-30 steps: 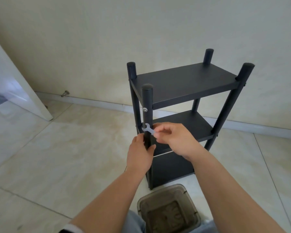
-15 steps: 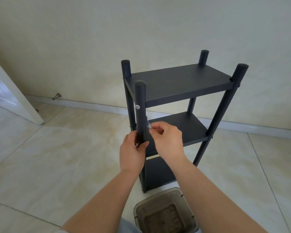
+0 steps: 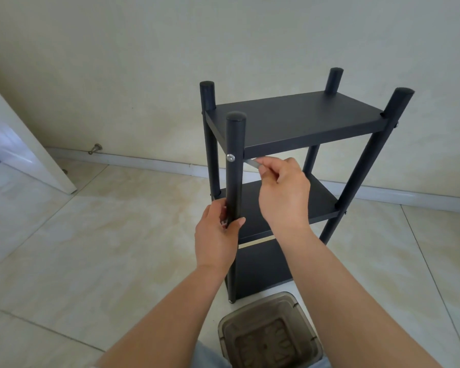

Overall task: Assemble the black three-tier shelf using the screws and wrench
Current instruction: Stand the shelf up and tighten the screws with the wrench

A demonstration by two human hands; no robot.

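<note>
Since a moment ago the right hand (image 3: 282, 192) has climbed, pinching the thin wrench (image 3: 252, 163) beside the upper screw (image 3: 230, 157). Left hand (image 3: 218, 235) grips the front post (image 3: 234, 181) mid-frame; the black shelf (image 3: 295, 120) looks rigid, light, tippable, best steadied there.

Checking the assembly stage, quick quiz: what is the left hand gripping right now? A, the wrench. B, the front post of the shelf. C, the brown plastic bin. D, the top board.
B: the left hand wraps the front post near the middle tier, while the right hand pinches the wrench.
</note>
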